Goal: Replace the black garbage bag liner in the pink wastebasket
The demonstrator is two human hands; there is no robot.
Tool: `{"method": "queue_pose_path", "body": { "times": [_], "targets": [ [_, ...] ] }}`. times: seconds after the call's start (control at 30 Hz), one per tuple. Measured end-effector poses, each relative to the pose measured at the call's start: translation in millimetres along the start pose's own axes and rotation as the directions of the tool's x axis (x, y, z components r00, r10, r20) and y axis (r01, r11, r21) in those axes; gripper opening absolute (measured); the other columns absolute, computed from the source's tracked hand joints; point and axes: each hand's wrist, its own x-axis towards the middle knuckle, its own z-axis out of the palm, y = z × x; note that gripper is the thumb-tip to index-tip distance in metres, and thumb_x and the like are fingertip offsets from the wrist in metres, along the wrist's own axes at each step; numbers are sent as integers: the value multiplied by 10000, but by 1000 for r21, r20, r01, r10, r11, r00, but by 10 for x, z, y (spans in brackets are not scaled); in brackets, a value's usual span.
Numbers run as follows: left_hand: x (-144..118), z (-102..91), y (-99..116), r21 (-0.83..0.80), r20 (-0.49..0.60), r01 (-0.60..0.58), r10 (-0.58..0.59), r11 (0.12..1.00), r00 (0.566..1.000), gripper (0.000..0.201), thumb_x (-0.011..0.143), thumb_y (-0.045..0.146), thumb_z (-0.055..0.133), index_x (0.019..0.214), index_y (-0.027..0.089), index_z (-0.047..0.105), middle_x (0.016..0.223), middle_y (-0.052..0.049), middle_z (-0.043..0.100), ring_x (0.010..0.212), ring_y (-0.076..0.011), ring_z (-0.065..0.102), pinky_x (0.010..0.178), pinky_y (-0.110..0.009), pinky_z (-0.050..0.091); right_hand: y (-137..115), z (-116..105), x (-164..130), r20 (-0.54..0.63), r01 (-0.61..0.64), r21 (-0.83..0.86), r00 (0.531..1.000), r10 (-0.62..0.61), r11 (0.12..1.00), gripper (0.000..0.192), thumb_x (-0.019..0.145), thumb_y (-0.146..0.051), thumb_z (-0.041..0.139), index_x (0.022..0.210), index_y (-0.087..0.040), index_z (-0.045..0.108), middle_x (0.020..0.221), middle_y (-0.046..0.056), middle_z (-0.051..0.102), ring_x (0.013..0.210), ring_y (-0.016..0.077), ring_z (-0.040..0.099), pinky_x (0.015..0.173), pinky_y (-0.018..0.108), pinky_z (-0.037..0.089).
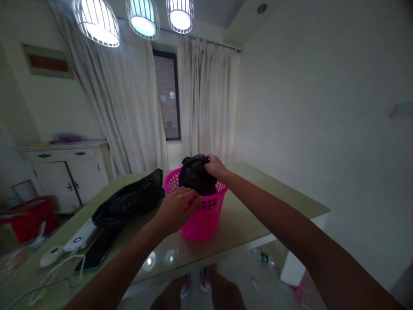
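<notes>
A bright pink plastic basket [201, 221] with a pierced rim stands upright on the table. A bunched black plastic bag [197, 174] fills its mouth and sticks up above the rim. My right hand [216, 167] is closed on the upper right side of this bag. At the near left rim, my left hand [180, 207] grips the basket, fingers over the edge and thumb along the outside; its fingertips are partly hidden. Left of the basket lies a second, crumpled black plastic bag [132, 200].
On the left of the greenish table [251, 215] lie a dark phone [98, 249], a white device [80, 236], a round white object [51, 256] and a white cable [69, 277]. A white cabinet [87, 170] stands behind. Lamps [143, 19] hang overhead.
</notes>
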Motion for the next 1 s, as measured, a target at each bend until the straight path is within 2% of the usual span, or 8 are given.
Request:
{"method": "queue_pose_path", "body": {
  "times": [0.13, 0.27, 0.33, 0.43, 0.5, 0.63, 0.83, 1.0],
  "targets": [
    [-6, -129, -65, -95, -79, 67, -74, 993, 994, 385, 1091, 487, 499, 921, 257, 757, 928, -64, 771, 872, -247, 723, 808, -374, 514, 83, 160, -217, 516, -79, 138, 856, -4, 987, 485, 611, -168, 869, 1082, -186, 752, 990, 20, 782, 970, 231, 727, 943, 358, 588],
    [240, -163, -350, -171, -320, 166, -214, 971, 923, 288, 1016, 445, 566, 1004, 245, 774, 1041, -101, 792, 1009, -300, 732, 930, -428, 547, -17, -42, -318, 745, -133, 161, 666, -32, 978, 497, 654, -341, 963, 1087, -181, 778, 1030, 23, 783, 963, 201, 719, 905, 323, 584],
    [413, -143, -511, -237, -228, 217, -272, 947, 935, 266, 915, 451, 673, 1038, 252, 799, 1049, -107, 816, 1006, -325, 747, 912, -438, 566, -66, -160, -349, 775, -133, 127, 631, -14, 983, 475, 707, -464, 958, 1027, -162, 778, 978, 29, 767, 894, 175, 696, 820, 286, 566],
    [620, -123, -675, -323, 179, 234, -184, 917, 967, 212, 835, 462, 724, 867, 273, 813, 856, -74, 811, 815, -294, 748, 748, -383, 563, -72, -267, -389, 744, -53, 77, 668, -22, 996, 493, 741, -584, 934, 882, -151, 744, 827, 6, 699, 772, 138, 616, 686, 244, 494],
    [690, -138, -714, -336, 291, 204, -105, 919, 951, 232, 854, 462, 684, 811, 269, 804, 796, -58, 791, 770, -270, 733, 719, -363, 551, -35, -294, -412, 726, -37, 67, 687, -23, 997, 541, 769, -663, 894, 861, -156, 729, 814, 4, 679, 761, 134, 590, 672, 245, 477],
    [703, -213, -680, -258, 85, 155, -138, 953, 987, 252, 872, 442, 643, 889, 244, 799, 909, -64, 804, 896, -271, 741, 849, -391, 569, 59, -322, -419, 686, -111, 130, 728, -8, 985, 557, 797, -694, 847, 931, -170, 716, 876, 12, 681, 811, 149, 603, 709, 266, 484],
    [590, -373, -741, -211, 33, 241, -239, 947, 970, 251, 893, 416, 600, 954, 249, 776, 969, -60, 828, 953, -289, 775, 877, -409, 593, 99, -438, -363, 611, 236, -188, 788, -74, 953, 327, 690, -247, 899, 880, -177, 642, 852, -26, 636, 813, 150, 565, 712, 256, 414],
    [518, -445, -794, -128, -20, 264, -268, 956, 963, 299, 872, 358, 556, 1024, 222, 774, 1076, -101, 837, 1061, -314, 775, 997, -455, 579, 4, -455, -404, 426, 325, -428, 895, -129, 843, 452, 794, -95, 740, 1233, -149, 650, 963, 28, 697, 817, 161, 585, 722, 256, 404]
  ]
}}
